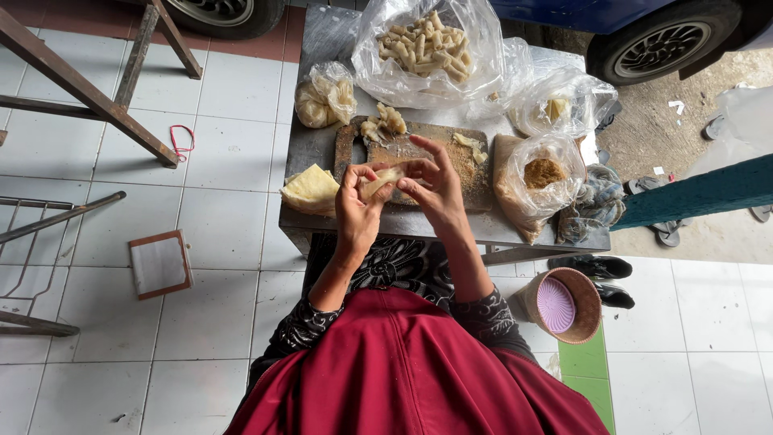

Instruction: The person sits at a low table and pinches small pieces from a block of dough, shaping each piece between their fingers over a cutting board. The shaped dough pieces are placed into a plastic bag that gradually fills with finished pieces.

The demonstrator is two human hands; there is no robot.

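A: In the head view, what do the two hands hold?

B: Both hold one pale wrapper roll (383,180), a thin sheet being rolled around some filling. The left hand (355,211) is closed on its left end, fingers curled over it. The right hand (436,187) pinches the right end with thumb and fingertips, while the other fingers stand open above.

A: How does the roll lie?

B: Its long axis goes left to right between the hands, a little tilted, the right end higher. It is lifted just above the wooden cutting board (451,165), not resting on it. No hand is nearer; each one has one end.

A: And around them?

B: A stack of pale wrappers (311,190) lies just beside the left hand, at the edge of the grey table (403,221). A bag of brown crumbs (538,179) stands to the right of the board. Behind the board is a big clear bag of finished rolls (425,44), and a smaller bag (324,97) to its left.
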